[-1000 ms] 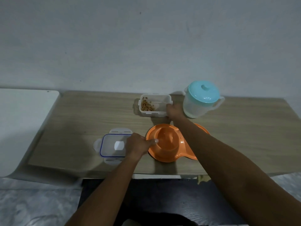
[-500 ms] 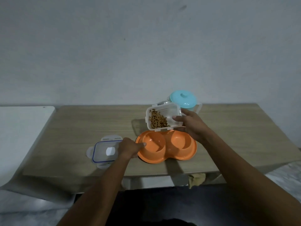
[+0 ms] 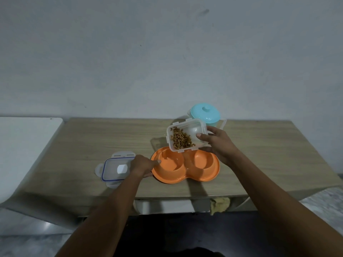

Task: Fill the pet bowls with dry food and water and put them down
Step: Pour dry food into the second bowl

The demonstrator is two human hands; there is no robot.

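An orange double pet bowl (image 3: 200, 178) lies on the wooden table (image 3: 104, 138); both wells look empty. My right hand (image 3: 216, 143) grips a clear food container (image 3: 193, 130), tilted toward me just above the bowl's back rim, with brown dry food (image 3: 181, 140) heaped at its lower side. My left hand (image 3: 143, 165) holds the bowl's left rim, thumb on top of the edge. A pitcher with a turquoise lid (image 3: 205, 113) stands behind the container, partly hidden by it.
The container's clear lid with a blue seal (image 3: 115, 168) lies flat left of the bowl, partly under my left wrist. A white surface (image 3: 26, 145) adjoins the table on the left. A yellow cloth (image 3: 220, 203) hangs below the table's front edge.
My right hand has lifted the food container off the table, brought it over the bowl and tilted it. My left hand has stayed on the bowl's left rim.
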